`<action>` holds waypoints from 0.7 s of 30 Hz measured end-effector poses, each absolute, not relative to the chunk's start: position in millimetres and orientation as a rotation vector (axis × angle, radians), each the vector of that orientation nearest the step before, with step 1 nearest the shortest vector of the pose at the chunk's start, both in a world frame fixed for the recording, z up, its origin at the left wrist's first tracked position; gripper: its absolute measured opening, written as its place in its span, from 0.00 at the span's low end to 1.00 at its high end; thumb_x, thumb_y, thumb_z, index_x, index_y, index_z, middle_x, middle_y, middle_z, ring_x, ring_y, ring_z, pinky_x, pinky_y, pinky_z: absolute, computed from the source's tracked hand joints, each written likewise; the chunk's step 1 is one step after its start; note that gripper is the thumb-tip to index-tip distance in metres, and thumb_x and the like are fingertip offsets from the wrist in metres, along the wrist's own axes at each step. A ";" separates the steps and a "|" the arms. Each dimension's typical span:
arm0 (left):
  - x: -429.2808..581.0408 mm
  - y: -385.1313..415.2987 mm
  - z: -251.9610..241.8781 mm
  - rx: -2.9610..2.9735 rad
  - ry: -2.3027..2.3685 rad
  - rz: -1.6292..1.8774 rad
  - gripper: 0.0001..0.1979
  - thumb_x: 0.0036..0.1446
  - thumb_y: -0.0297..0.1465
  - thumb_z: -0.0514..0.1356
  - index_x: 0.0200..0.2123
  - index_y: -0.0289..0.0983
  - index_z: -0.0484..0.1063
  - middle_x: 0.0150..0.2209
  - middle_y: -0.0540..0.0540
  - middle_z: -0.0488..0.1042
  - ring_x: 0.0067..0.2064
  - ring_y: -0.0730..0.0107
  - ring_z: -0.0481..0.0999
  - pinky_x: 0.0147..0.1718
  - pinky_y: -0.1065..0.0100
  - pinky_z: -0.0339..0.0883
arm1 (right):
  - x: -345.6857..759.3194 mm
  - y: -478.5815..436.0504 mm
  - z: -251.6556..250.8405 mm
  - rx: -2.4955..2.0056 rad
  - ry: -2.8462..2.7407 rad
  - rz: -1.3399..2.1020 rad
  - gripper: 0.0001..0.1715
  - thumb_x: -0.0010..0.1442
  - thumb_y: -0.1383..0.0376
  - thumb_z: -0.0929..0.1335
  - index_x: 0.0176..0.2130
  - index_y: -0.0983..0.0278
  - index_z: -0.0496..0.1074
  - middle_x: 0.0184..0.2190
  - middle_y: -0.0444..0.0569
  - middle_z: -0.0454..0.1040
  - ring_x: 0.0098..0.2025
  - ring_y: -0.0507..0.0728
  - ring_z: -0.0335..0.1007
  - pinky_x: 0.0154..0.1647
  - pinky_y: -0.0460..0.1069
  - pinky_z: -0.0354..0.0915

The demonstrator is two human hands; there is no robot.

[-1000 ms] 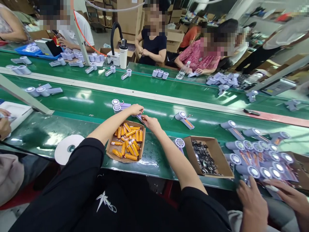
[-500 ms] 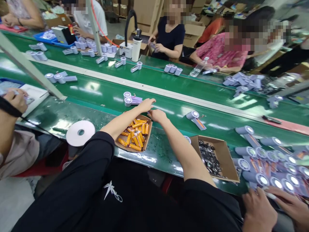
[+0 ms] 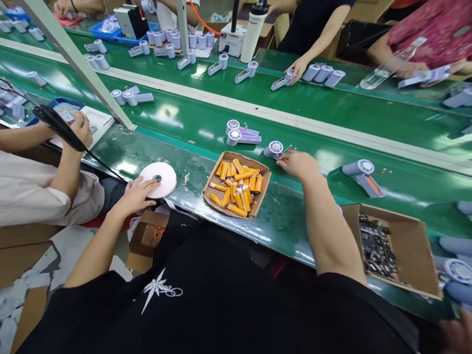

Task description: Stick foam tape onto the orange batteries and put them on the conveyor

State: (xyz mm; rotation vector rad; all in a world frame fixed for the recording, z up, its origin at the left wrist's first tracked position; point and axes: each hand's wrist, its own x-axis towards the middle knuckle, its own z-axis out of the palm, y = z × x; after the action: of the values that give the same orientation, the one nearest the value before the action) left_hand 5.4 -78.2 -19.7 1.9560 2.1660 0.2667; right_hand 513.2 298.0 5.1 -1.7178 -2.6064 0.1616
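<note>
My left hand (image 3: 137, 194) rests with spread fingers against the edge of a white tape roll (image 3: 159, 179) lying flat on the near green ledge. My right hand (image 3: 299, 164) lies curled on the green conveyor belt (image 3: 332, 142), its fingertips touching the orange-tipped handle of a lavender handheld fan (image 3: 275, 149). Between my arms sits a shallow cardboard tray (image 3: 236, 208) holding several orange cylindrical batteries (image 3: 238, 184). Whether the right fingers grip the fan handle is hidden.
Two more lavender fans (image 3: 239, 134) lie beyond the tray and another (image 3: 361, 174) to the right. A cardboard box (image 3: 416, 246) of dark small parts sits at right. A person's arms (image 3: 55, 147) work at left; other people sit across the belt. A slanted metal post (image 3: 73, 59) rises at left.
My left hand left the fan and swung down-left to the tape roll. My right hand stays at the fan on the belt. The view tilted down and left.
</note>
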 end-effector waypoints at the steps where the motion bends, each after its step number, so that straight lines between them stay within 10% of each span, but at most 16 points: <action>1: 5.9 -77.5 -21.2 1.969 2.155 0.268 0.28 0.53 0.43 0.74 0.57 0.48 0.82 0.64 0.38 0.82 0.69 0.36 0.74 0.72 0.32 0.61 | 507.2 282.2 14.7 -1.656 -2.516 0.185 0.22 0.72 0.56 0.70 0.55 0.64 0.86 0.60 0.63 0.84 0.58 0.72 0.83 0.58 0.63 0.75; 11: 121.6 -45.0 20.3 2.376 1.946 1.228 0.36 0.62 0.29 0.70 0.71 0.52 0.65 0.61 0.42 0.78 0.73 0.41 0.68 0.72 0.33 0.67 | 386.5 30.3 32.8 -0.675 -2.088 1.974 0.32 0.66 0.40 0.75 0.51 0.63 0.87 0.25 0.44 0.81 0.24 0.54 0.74 0.30 0.48 0.69; 21: 132.4 -50.9 -3.5 1.811 1.931 1.316 0.42 0.60 0.41 0.74 0.74 0.48 0.65 0.67 0.37 0.70 0.73 0.42 0.68 0.52 0.51 0.87 | 410.6 80.5 32.4 -0.653 -2.815 1.124 0.15 0.78 0.58 0.70 0.52 0.59 0.87 0.44 0.51 0.89 0.43 0.58 0.83 0.45 0.49 0.68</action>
State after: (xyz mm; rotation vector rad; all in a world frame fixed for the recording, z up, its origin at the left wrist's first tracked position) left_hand 132.4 -50.9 -3.5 1.8105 1.9314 1.3163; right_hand 410.6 80.5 32.4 -0.6535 -2.8148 1.1242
